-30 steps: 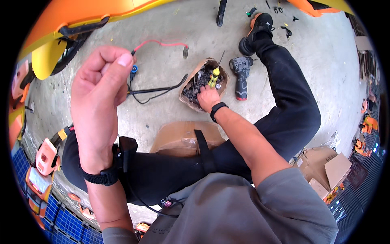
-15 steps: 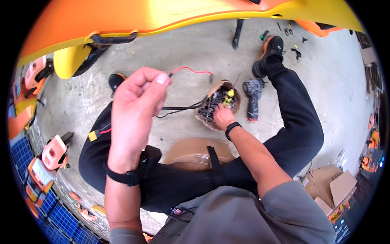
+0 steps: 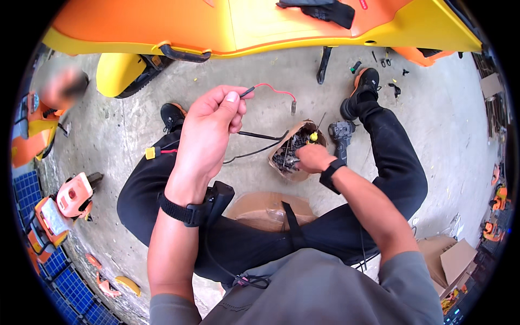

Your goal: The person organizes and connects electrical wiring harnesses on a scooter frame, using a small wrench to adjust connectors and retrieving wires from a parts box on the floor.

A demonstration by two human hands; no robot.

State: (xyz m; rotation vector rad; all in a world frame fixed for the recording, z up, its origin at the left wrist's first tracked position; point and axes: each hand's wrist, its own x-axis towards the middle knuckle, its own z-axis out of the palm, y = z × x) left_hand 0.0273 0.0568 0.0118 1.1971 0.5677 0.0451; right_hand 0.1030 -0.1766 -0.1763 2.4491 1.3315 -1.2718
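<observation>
Thumb and fingers of my left hand (image 3: 216,119) pinch a black-sheathed cable, out of which a thin red wire (image 3: 279,90) runs to the right. A small connector (image 3: 293,107) hangs at that wire's end. On the other side of the hand, a yellow plug (image 3: 150,153) with a red wire lies over my left thigh. My right hand (image 3: 316,158) reaches into a small open cardboard box (image 3: 290,174) of dark small hardware; its fingertips are hidden among the pieces. A tool with a yellow part (image 3: 313,136) and a thin shaft stands in that box beside the hand.
A black-and-grey power drill (image 3: 340,138) lies right of the box. Black cables (image 3: 254,154) run left of it. An orange-and-yellow machine body (image 3: 216,27) spans the far side, with dark gloves (image 3: 330,12) on top. A cardboard carton (image 3: 444,260) stands at lower right.
The view has shifted, showing more of the machine and the gloves on it. My left hand still pinches the cable. My right hand has drawn away from the yellow tool, lower in the box.
</observation>
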